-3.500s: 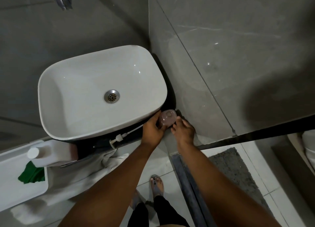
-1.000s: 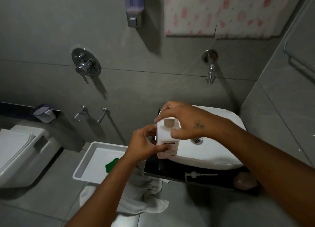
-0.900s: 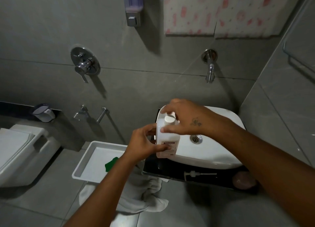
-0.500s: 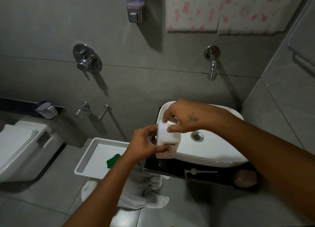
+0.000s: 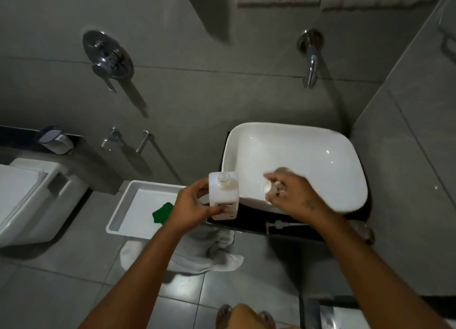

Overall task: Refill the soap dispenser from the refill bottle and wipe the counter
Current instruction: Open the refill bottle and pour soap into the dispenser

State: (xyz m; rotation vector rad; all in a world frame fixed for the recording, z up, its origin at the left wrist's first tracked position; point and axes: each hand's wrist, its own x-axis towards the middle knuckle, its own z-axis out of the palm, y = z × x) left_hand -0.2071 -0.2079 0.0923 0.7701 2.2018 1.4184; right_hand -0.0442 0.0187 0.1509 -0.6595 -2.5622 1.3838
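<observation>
Both hands are now working apart: left hand (image 5: 197,202) gripping the square white plastic refill bottle (image 5: 224,195), right hand (image 5: 291,195) pinching its removed round cap (image 5: 267,187).

No text, brand name or number can be read anywhere in the view. The white refill bottle (image 5: 224,195), gripped by the left hand (image 5: 195,205), carries a label low on its front with a dark band and faint lines of print, but the lettering is too small and blurred to make out, and the fingers cover part of it. The back of the right hand (image 5: 291,195) bears a small dark mark near the wrist, whose shape cannot be told.
</observation>
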